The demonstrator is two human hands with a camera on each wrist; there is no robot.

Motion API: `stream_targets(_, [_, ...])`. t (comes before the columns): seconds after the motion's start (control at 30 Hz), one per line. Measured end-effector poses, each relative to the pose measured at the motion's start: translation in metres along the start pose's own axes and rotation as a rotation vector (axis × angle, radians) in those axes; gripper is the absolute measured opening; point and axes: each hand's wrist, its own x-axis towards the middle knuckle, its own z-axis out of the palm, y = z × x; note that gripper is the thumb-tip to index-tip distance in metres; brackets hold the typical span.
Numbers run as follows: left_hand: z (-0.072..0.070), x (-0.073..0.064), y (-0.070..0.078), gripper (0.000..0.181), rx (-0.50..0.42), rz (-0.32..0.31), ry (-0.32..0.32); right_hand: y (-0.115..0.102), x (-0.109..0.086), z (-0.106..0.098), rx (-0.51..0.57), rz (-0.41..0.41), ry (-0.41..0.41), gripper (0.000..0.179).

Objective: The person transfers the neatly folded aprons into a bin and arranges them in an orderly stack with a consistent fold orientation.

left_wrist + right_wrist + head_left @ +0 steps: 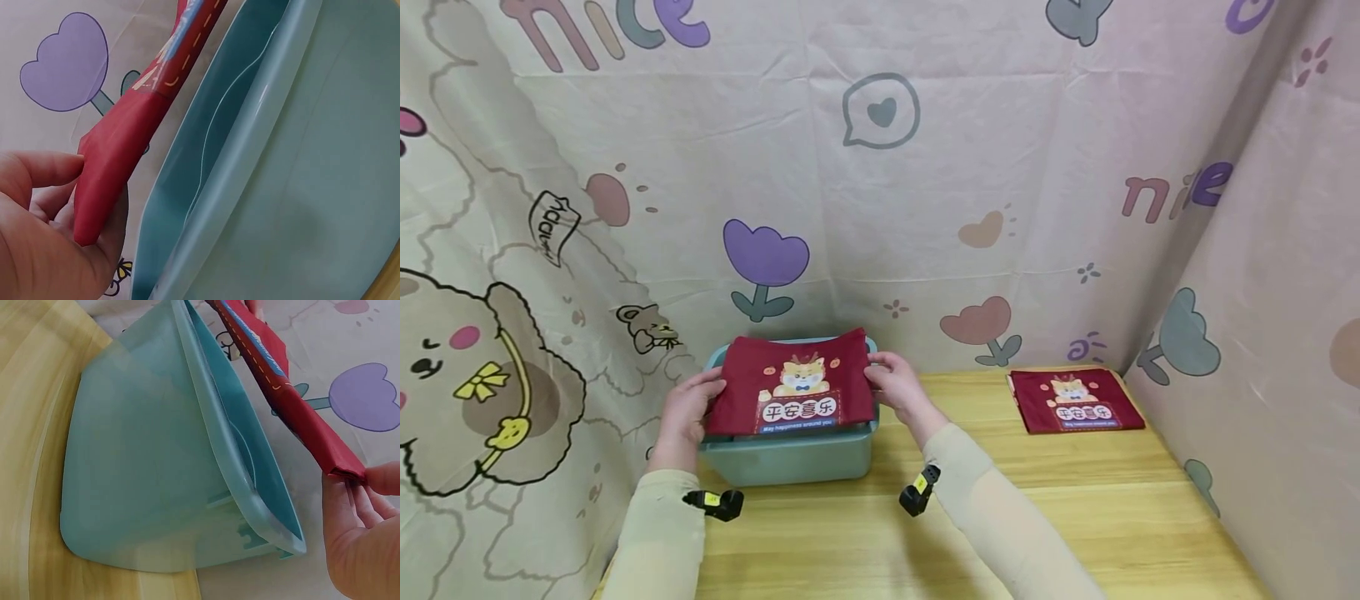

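Left hand [688, 408] pinches cloth [796, 385] at nine o'clock | right hand [897, 382] pinches at three — fingers snug | cloth's above the bin [793, 461] | uneven letting-go could tip it — folds spilling open!

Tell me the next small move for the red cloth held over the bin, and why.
Probably lower the red printed cloth straight into the teal bin: the left hand and right hand hold its opposite ends above the bin, and the right wrist view shows a gap between cloth and bin.
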Motion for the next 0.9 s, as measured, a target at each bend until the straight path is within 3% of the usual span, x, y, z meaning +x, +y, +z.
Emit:
stream_targets(0.33, [-0.001, 0.006, 0.003, 0.051, 0.066, -0.007, 0.036, 0.002, 0.005, 0.007, -0.022, 0.002, 0.008, 0.032])
stream_targets(0.9, [-0.003, 0.013, 0.003, 0.052, 0.058, -0.027, 0.066, 0.008, 0.012, 0.012, -0.06, 0.021, -0.038, 0.038])
